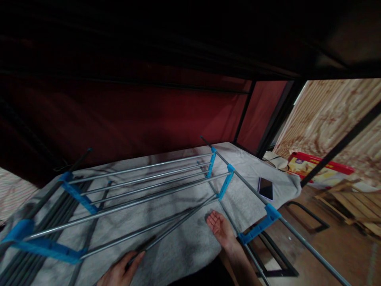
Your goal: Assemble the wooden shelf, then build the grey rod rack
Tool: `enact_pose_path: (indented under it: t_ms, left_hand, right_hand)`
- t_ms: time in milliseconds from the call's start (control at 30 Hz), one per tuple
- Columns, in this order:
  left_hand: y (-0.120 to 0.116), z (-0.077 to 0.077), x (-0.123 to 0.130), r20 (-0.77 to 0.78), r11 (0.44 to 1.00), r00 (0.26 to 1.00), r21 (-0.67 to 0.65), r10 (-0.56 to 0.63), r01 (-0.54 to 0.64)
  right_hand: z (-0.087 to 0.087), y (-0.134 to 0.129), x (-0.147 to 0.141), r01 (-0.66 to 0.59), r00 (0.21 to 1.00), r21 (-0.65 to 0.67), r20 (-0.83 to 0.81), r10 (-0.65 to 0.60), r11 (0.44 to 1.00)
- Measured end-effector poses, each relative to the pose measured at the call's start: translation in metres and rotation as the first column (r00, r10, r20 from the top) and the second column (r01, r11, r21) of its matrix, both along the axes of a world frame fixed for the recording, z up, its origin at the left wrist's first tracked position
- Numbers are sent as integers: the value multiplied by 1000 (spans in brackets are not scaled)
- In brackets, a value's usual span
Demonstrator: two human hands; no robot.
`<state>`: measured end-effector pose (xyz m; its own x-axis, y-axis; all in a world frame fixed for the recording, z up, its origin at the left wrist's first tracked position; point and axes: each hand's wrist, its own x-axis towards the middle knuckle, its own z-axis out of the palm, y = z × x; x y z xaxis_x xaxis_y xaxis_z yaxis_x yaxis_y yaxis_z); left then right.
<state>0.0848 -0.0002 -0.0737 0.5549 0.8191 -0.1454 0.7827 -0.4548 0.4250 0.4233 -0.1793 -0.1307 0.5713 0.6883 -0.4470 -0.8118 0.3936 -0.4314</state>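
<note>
A rack frame of grey metal tubes (137, 199) and blue plastic connectors (259, 226) lies on its side on a light grey cloth. My left hand (122, 272), at the lower edge, is closed round the near end of a loose metal tube (175, 226). That tube slants up to the right, its far end by a blue connector (225, 184); whether it sits in the socket I cannot tell. Palm up with fingers stretched out, my right hand (220, 228) is empty, just left of the frame's right-hand side tubes.
Several spare tubes (56, 222) lie under the left end of the rack. A phone (265, 188) rests on the grey cloth (247, 159) to the right. Dark bed-frame posts (245, 113) and an overhead panel enclose the space. A red and yellow box (321, 169) and wooden slats (354, 202) are beyond.
</note>
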Motion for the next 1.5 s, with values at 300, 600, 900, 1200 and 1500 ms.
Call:
enact_pose_path:
  t_ms: [300, 600, 900, 1200, 1500]
  left_hand:
    - [-7, 10, 15, 57, 998, 998, 50, -38, 35]
    - [-5, 13, 28, -60, 972, 988, 176, -144, 152]
    - [-11, 29, 43, 50, 965, 991, 239, -122, 107]
    - [-9, 35, 52, 27, 960, 994, 264, -106, 95]
    - [-6, 35, 59, -4, 961, 998, 271, -59, 57]
  right_hand:
    - [14, 3, -3, 49, 998, -63, 31, -48, 997]
    - [23, 6, 31, 431, 757, -217, 615, -220, 876]
    - [33, 2, 65, 566, 562, -221, 809, -175, 794]
    - [40, 14, 60, 520, 542, -212, 831, -128, 827]
    - [39, 12, 61, 505, 560, -177, 812, -165, 845]
